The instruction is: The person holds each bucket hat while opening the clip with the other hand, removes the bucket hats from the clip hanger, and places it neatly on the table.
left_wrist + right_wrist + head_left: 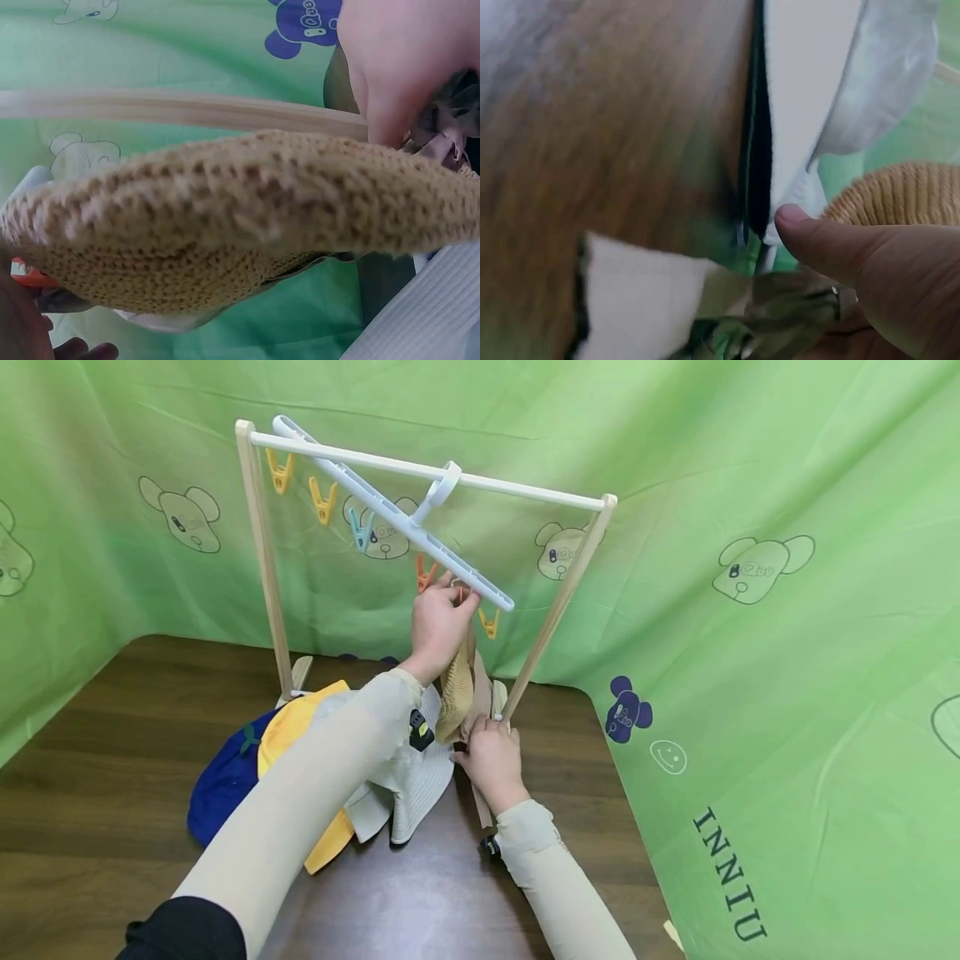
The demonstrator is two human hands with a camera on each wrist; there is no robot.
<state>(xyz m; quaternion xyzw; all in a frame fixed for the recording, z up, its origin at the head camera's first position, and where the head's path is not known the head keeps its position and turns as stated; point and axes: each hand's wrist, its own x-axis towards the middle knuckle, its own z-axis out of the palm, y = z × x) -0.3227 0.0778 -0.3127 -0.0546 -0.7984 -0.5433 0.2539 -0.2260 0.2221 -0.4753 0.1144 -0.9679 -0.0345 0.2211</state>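
My left hand (441, 628) is raised under the right end of the light-blue hanger (405, 522), its fingers pinching at an orange clip (31, 274). A tan knit hat (456, 697) hangs below these fingers, its ribbed brim filling the left wrist view. Lower down, near the foot of the rack's right post, my right hand (493, 760) grips gathered beige fabric (780, 300) at the hat's lower end. A pale strip of that fabric (637, 292) trails out from under the hand. The thumb lies along the bunched cloth; the other fingers are mostly hidden.
The hanger hooks over the white rail (525, 489) of a wooden rack. More clips dangle from it, such as a blue one (362, 531) and a yellow one (322, 502). Blue (228, 781), yellow (330, 843) and light grey hats (416, 793) lie on the brown table (90, 810).
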